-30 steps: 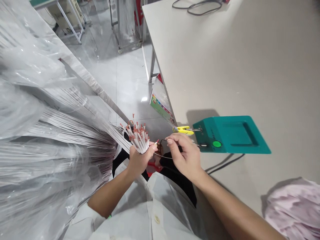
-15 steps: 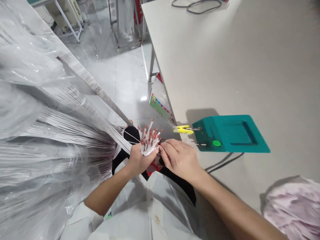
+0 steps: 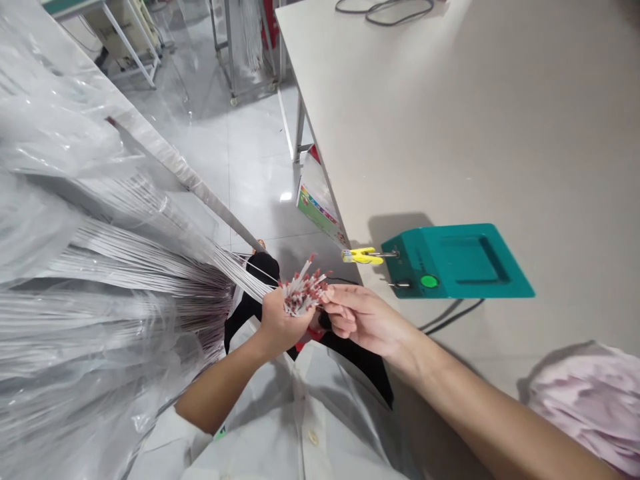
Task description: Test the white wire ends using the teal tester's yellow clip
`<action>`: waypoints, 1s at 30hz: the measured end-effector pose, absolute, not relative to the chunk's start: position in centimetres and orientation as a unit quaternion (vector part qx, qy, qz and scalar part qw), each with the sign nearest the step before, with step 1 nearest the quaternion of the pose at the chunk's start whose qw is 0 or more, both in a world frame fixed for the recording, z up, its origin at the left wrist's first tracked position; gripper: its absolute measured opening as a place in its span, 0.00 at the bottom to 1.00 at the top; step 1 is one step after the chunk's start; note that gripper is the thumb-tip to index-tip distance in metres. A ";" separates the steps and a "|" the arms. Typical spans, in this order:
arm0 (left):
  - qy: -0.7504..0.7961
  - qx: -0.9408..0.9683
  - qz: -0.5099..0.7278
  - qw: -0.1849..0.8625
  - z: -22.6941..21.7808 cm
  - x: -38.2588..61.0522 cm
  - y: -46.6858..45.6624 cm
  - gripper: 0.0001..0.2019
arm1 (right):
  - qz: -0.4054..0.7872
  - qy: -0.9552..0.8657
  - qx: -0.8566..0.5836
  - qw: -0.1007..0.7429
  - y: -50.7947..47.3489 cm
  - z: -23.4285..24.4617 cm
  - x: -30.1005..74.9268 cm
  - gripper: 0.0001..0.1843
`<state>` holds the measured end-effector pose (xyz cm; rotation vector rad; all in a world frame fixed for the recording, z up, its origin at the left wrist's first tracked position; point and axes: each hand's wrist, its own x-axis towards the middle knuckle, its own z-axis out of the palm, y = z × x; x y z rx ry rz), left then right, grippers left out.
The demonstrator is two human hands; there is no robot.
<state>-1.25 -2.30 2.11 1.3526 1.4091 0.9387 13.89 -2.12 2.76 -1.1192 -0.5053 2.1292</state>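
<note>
In the head view, the bundle of white wires (image 3: 297, 305) is gripped in the left hand (image 3: 280, 328), its red tips (image 3: 315, 288) loosely fanned. The right hand (image 3: 364, 321), held apart from the bundle a second ago, has been brought to the tips and turned — whether a wire is pinched cannot be told. Work thus seems centred on the wire ends, away from the green device (image 3: 453, 260) on the table (image 3: 450, 133).

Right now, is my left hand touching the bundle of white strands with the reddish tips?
Touching. The head view shows your left hand wrapped around the bundle, its reddish tips fanning out beyond it.
</note>
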 end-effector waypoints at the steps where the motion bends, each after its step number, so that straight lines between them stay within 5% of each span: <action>1: 0.577 0.549 0.391 0.461 2.0 -1.1 -2.3 0.04 | 0.798 -0.221 -0.446 0.339 -2.1 2.7 14.1 0.16; 7: 0.565 0.556 0.407 0.453 1.3 -0.4 -2.3 0.06 | 0.525 -0.542 -0.520 0.400 -2.5 2.3 14.9 0.15; 11: 0.545 0.573 0.348 0.503 1.8 -0.5 -2.0 0.07 | 0.275 -0.761 -0.481 0.338 -2.3 2.3 15.5 0.12; 17: 0.544 0.582 0.292 0.528 2.0 -0.4 -1.0 0.05 | 0.045 -0.852 -0.475 0.216 -1.9 3.3 17.3 0.13; 21: 0.573 0.515 0.317 0.553 1.7 0.5 0.2 0.11 | -0.038 -0.825 -0.515 0.229 -0.9 4.7 19.7 0.11; 30: 0.555 0.476 0.323 0.600 2.7 2.8 2.7 0.17 | -0.023 -0.862 -0.500 0.078 2.4 4.4 22.7 0.10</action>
